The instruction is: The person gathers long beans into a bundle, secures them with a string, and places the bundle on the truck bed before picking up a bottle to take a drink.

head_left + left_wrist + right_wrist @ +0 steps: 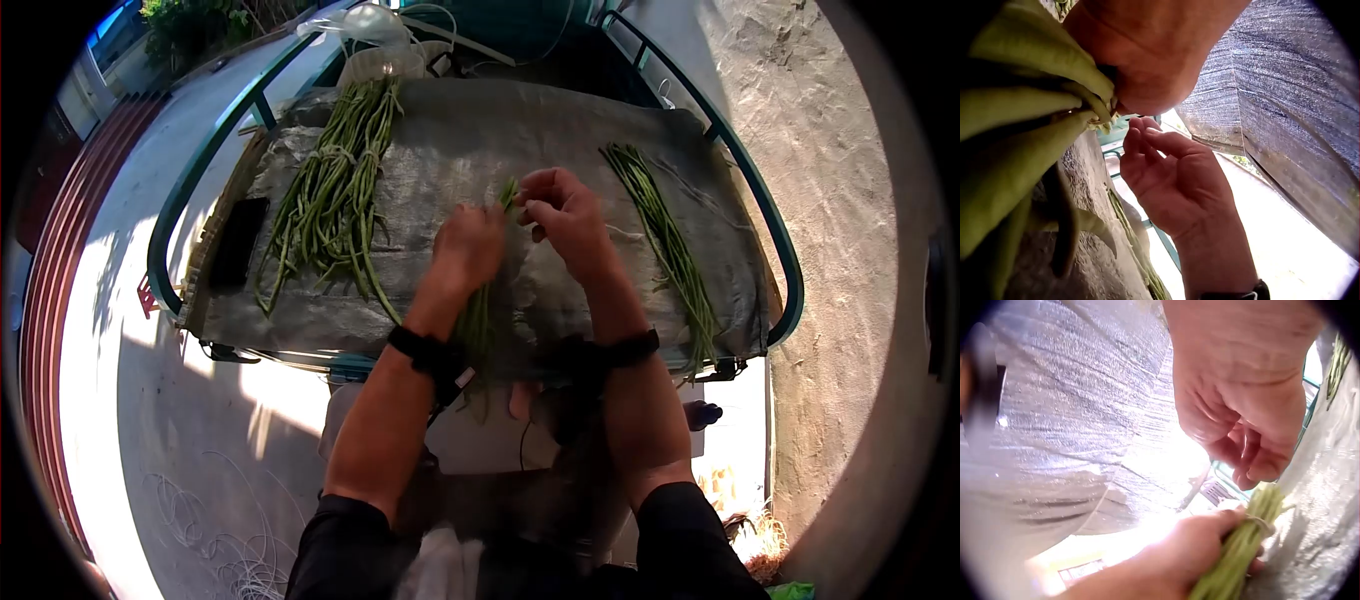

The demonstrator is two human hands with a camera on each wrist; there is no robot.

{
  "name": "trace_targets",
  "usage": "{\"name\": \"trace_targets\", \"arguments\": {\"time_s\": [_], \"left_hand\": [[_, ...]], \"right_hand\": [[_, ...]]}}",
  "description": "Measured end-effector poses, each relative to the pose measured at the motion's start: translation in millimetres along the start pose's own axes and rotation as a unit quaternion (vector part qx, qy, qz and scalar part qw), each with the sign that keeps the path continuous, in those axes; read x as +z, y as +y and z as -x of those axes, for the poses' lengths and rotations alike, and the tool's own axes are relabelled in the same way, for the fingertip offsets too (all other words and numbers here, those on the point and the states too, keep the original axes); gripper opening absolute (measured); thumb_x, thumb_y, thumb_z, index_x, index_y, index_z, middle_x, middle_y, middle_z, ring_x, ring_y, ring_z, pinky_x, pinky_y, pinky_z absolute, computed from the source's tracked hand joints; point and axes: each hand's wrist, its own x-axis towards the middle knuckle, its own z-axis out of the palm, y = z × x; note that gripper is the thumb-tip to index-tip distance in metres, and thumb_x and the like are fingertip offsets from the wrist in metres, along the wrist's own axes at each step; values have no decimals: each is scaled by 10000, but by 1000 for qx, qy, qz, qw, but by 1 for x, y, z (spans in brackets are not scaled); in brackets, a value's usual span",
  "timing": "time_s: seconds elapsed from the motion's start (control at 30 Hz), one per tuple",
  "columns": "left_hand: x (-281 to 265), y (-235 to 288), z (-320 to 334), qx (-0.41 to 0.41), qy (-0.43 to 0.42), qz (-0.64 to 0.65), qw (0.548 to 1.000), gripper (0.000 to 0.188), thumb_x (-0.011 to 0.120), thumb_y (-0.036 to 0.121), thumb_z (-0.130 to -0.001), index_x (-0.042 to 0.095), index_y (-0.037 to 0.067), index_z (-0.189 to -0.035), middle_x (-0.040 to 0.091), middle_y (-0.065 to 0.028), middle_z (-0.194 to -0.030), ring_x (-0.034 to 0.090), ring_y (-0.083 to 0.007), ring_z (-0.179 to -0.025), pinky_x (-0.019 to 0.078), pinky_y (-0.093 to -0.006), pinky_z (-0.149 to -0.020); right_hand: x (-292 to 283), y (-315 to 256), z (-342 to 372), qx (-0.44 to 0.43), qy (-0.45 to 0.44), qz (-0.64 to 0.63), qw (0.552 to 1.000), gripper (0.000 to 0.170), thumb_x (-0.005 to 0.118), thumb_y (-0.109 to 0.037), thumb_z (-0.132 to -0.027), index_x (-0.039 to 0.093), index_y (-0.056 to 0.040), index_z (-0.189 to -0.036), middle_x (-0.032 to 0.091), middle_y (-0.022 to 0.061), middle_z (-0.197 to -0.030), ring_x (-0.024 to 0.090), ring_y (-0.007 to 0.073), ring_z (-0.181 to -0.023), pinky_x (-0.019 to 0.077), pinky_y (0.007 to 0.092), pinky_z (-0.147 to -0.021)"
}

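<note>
Wrinkled grey sheet (pixel 560 115); left fingers (pixel 1225 522) grip slender banded beans (pixel 1235 562).

Dull grey sheeting (pixel 450 125) covers the cart's bed, with a green rail (pixel 163 215) curving along its edge at about half past nine and another green rail (pixel 788 250) at three. Just inside the former lies a flat black object (pixel 240 240). At eleven stand a white bucket (pixel 358 66) and, above it, a clear plastic bag (pixel 375 25). Leafy plants (pixel 180 32) show between ten and eleven; reddish ribbed panels (pixel 75 260) run down at nine. Pale wire (pixel 248 580) lies tangled between seven and eight, a straw-coloured fibrous heap (pixel 765 550) between four and five. In the left wrist view, shiny fabric (pixel 1297 75) spreads at two.
</note>
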Motion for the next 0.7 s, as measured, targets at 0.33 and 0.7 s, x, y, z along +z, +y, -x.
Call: {"name": "trace_targets", "arguments": {"time_s": [0.33, 0.7], "left_hand": [[1, 0, -3, -124, 36, 170, 977, 433, 435, 282, -1085, 715, -48, -1073, 709, -331, -1058, 671, -506, -1054, 518, -544, -899], [-10, 2, -1, -134, 28, 148, 979, 375, 496, 245, -1048, 714, -28, -1186, 730, -292, -1104, 689, -475, -1081, 540, -516, -928]], "right_hand": [[24, 21, -4, -132, -26, 126, 983, 304, 716, -25, -890, 650, -25, -1187, 724, 43, -1029, 691, 121, -885, 563, 284, -774], [20, 17, -3, -125, -80, 113, 982, 307, 710, -45, -861, 662, -5, -1161, 743, 87, -1011, 713, 167, -853, 574, 313, -780]]}}
